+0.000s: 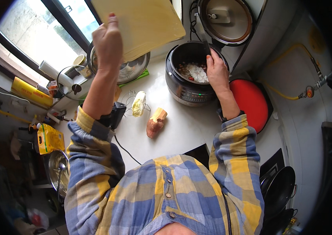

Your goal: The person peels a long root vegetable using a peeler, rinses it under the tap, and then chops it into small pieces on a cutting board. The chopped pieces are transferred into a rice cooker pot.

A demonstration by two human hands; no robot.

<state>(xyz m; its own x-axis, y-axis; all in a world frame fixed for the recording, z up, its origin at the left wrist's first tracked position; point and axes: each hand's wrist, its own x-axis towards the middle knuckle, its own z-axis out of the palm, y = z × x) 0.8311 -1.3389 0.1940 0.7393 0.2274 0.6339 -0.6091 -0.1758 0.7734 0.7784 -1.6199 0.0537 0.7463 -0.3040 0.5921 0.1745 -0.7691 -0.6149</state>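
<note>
A yellow cutting board [151, 26] is raised above the counter, tilted, with my left hand [108, 44] gripping its near left edge. My right hand [217, 69] holds a knife [204, 36] by its black handle, blade pointing up and away, over the right rim of an electric pressure cooker [189, 97]. Inside the uncovered pot lie white grains or pieces [197, 73], with reddish beans and a red date beside them. On the white counter, a partly peeled sweet potato [155, 124] lies near me, and a cut piece of napa cabbage [139, 104] rests on a wire rack.
The cooker's raised lid [226, 20] stands behind it. To its right is a red round item [249, 105]. A glass lid [130, 69] leans behind my left forearm. At left are a window, a yellow bag [50, 138] and a metal bowl [57, 173]; black pans [280, 191] stand lower right.
</note>
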